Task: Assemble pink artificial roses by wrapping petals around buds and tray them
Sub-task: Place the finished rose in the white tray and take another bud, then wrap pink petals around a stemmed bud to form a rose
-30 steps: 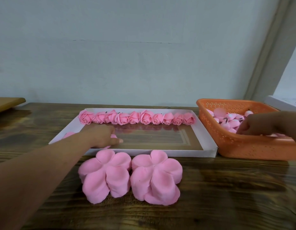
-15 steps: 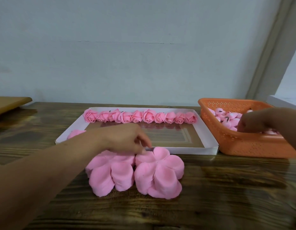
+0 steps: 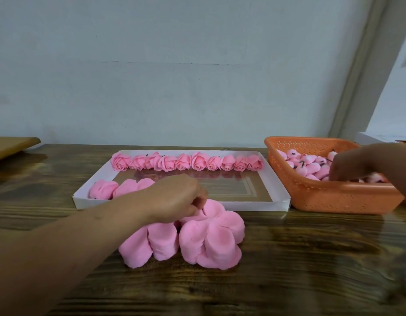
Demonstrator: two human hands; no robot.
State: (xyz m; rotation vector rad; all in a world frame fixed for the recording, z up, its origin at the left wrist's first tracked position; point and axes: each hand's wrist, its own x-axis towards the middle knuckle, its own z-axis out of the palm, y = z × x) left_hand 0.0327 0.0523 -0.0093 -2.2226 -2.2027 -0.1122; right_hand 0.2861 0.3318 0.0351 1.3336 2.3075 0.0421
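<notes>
Over the basket (image 3: 329,197), right hand (image 3: 357,163) blurs, grip unclear; left hand (image 3: 177,197) pinches petals (image 3: 211,238).

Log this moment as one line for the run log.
left hand: pinching petals on table | right hand: in basket among buds, grip unclear | tray: one row of roses

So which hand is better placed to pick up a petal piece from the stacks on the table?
The left hand. Its fingers already pinch the top of the petal stacks in front of the tray, while the right hand is busy in the orange basket of buds.
</notes>
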